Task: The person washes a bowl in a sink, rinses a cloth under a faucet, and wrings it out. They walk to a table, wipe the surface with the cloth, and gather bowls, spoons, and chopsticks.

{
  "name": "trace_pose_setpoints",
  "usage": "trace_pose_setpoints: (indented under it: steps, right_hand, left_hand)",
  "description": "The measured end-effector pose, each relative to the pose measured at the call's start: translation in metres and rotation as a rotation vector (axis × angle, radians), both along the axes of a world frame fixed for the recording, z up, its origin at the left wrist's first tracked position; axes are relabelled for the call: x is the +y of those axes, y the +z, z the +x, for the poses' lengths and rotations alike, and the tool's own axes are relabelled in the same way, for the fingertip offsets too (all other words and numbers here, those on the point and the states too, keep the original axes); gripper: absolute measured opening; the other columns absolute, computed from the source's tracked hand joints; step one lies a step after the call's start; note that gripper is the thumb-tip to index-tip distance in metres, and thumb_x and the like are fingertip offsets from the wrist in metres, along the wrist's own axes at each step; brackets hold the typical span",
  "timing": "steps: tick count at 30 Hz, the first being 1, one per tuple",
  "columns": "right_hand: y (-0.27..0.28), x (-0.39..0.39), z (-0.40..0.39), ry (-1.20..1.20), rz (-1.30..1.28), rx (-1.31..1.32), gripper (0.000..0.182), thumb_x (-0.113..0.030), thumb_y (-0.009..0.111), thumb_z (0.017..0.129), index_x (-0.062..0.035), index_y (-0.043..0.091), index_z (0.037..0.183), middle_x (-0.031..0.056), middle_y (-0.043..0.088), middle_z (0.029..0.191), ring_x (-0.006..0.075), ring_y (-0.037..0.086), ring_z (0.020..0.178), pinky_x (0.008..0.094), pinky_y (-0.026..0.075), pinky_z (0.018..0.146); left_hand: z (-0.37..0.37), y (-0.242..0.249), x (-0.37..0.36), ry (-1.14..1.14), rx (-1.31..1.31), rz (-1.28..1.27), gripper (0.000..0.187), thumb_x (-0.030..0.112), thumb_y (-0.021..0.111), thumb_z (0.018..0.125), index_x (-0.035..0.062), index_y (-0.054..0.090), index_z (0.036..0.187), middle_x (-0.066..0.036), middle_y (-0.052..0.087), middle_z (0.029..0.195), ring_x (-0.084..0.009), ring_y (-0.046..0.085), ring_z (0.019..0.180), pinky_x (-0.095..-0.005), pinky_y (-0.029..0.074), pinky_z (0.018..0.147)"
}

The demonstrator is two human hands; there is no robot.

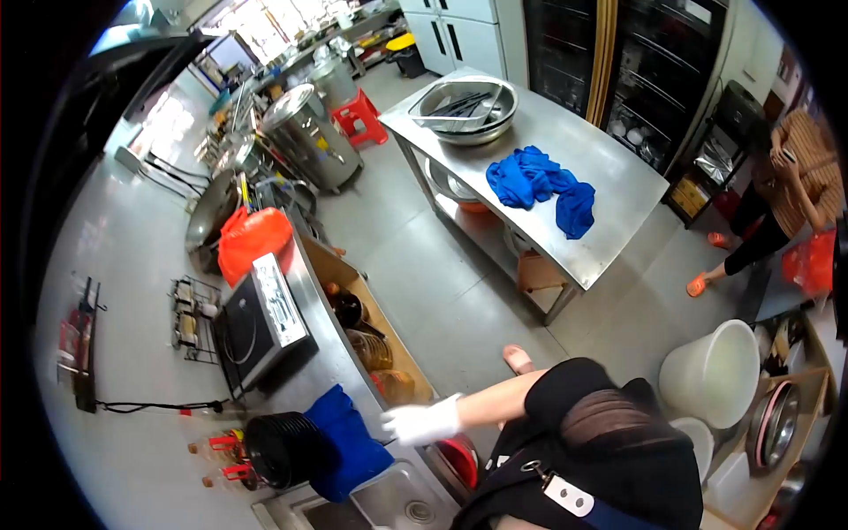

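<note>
My right hand (420, 424), in a white glove, reaches left over the front edge of the counter. Its fingers are stretched out, with nothing visible in them. Just beyond the fingertips lies a blue cloth (349, 450), spread over the counter beside the sink. Against the cloth stands a stack of black dishes (278, 449). Below my hand is a steel sink (389, 503) with a round drain. My left hand is not in view; a small white bit at the bottom edge is too cut off to make out.
An induction cooker (265, 309) and a red plastic bag (252, 243) sit farther along the counter. Behind, a steel table (609, 203) holds blue cloths (539, 181) and steel basins (481, 128). A white bucket (711, 371) stands right; another person (799, 185) is beyond.
</note>
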State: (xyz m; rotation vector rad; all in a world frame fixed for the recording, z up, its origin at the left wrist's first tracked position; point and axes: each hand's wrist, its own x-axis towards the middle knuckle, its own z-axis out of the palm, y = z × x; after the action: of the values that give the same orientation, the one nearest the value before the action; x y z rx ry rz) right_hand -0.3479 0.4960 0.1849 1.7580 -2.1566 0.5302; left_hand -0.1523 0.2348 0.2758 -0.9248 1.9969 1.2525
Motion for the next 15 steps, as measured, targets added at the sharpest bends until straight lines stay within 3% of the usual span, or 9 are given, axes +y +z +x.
trace_pose_setpoints:
  steps: [1, 2, 4, 5, 7, 8, 10, 12, 15]
  right_hand:
    - [0.034, 0.045, 0.018, -0.174, -0.1, -0.948, 0.023, -0.029, 0.059, 0.077, -0.0071, 0.065, 0.078, 0.0138, 0.061, 0.07, 0.0314, 0.062, 0.077, 0.0434, 0.048, 0.069]
    - [0.019, 0.081, 0.007, -0.302, -0.422, -0.645, 0.02, -0.026, 0.059, 0.076, -0.0073, 0.065, 0.076, 0.0142, 0.062, 0.074, 0.0298, 0.062, 0.077, 0.0411, 0.048, 0.068]
    - [0.039, 0.186, -0.014, -1.036, -0.121, -0.477, 0.019, -0.019, 0.057, 0.075, -0.0066, 0.063, 0.062, 0.0127, 0.061, 0.064, 0.0312, 0.06, 0.063, 0.041, 0.05, 0.059]
    - [0.015, 0.247, -0.029, -1.331, 0.057, -0.176, 0.021, -0.02, 0.058, 0.071, -0.0063, 0.061, 0.056, 0.0132, 0.059, 0.06, 0.0322, 0.059, 0.057, 0.0431, 0.049, 0.057]
    - [-0.024, 0.349, -0.043, -1.706, -0.661, -0.071, 0.023, -0.024, 0.058, 0.078, -0.0023, 0.066, 0.075, 0.0185, 0.062, 0.066, 0.0314, 0.061, 0.06, 0.0425, 0.049, 0.058]
    - [0.051, 0.369, -0.022, -1.949, -0.632, -0.624, 0.03, -0.029, 0.059, 0.082, -0.0016, 0.066, 0.092, 0.0212, 0.066, 0.087, 0.0313, 0.063, 0.077, 0.0413, 0.05, 0.064]
    - [-0.067, 0.427, -0.005, -1.955, -0.152, 0.045, 0.033, -0.031, 0.058, 0.083, -0.0033, 0.064, 0.1, 0.0213, 0.062, 0.104, 0.0353, 0.059, 0.094, 0.0409, 0.048, 0.077]
    - [-0.064, 0.441, 0.013, -1.795, -0.009, -0.166, 0.025, -0.028, 0.055, 0.085, -0.0071, 0.064, 0.095, 0.0152, 0.059, 0.098, 0.0327, 0.055, 0.092, 0.0412, 0.047, 0.075]
    - [-0.109, 0.467, 0.053, -1.656, -0.189, -0.217, 0.012, -0.018, 0.058, 0.08, -0.0074, 0.061, 0.084, 0.0141, 0.057, 0.086, 0.0326, 0.055, 0.084, 0.0431, 0.046, 0.073]
  left_hand:
    - [0.006, -0.003, 0.004, -0.072, -0.027, -0.023, 0.037, 0.039, 0.051, 0.094, 0.0074, 0.053, 0.113, -0.015, 0.047, 0.118, -0.028, 0.043, 0.109, -0.0401, 0.035, 0.093]
    - [0.008, -0.004, 0.009, -0.144, -0.029, -0.051, 0.041, 0.04, 0.051, 0.094, 0.0071, 0.053, 0.119, -0.016, 0.046, 0.124, -0.0291, 0.042, 0.115, -0.0403, 0.034, 0.098]
    - [0.003, -0.003, 0.022, -0.301, 0.067, -0.148, 0.049, 0.04, 0.052, 0.093, 0.0065, 0.053, 0.13, -0.018, 0.045, 0.137, -0.0314, 0.04, 0.127, -0.0407, 0.032, 0.107]
    - [-0.002, 0.003, 0.039, -0.389, 0.232, -0.253, 0.05, 0.037, 0.055, 0.092, 0.0036, 0.052, 0.13, -0.02, 0.049, 0.132, -0.0338, 0.045, 0.122, -0.0397, 0.035, 0.104]
    - [-0.015, -0.009, 0.07, -0.638, 0.551, -0.574, 0.043, 0.037, 0.057, 0.09, 0.002, 0.057, 0.115, -0.021, 0.06, 0.111, -0.0344, 0.057, 0.103, -0.0412, 0.043, 0.089]
    - [-0.027, -0.029, 0.079, -0.809, 0.688, -0.789, 0.039, 0.04, 0.056, 0.09, 0.0031, 0.064, 0.101, -0.019, 0.066, 0.095, -0.0325, 0.063, 0.088, -0.0436, 0.049, 0.077]
    - [-0.059, -0.031, 0.128, -0.912, 0.552, -0.585, 0.055, 0.046, 0.057, 0.086, 0.0026, 0.057, 0.119, -0.02, 0.062, 0.111, -0.0351, 0.059, 0.104, -0.0442, 0.046, 0.09]
    - [-0.086, -0.036, 0.199, -1.091, 0.617, -0.477, 0.059, 0.047, 0.056, 0.087, 0.0024, 0.053, 0.126, -0.021, 0.061, 0.112, -0.0359, 0.057, 0.108, -0.0421, 0.046, 0.092]
    - [-0.108, -0.05, 0.331, -1.241, 0.689, -0.249, 0.059, 0.044, 0.058, 0.087, 0.0032, 0.049, 0.13, -0.021, 0.057, 0.121, -0.0345, 0.055, 0.113, -0.04, 0.044, 0.096]
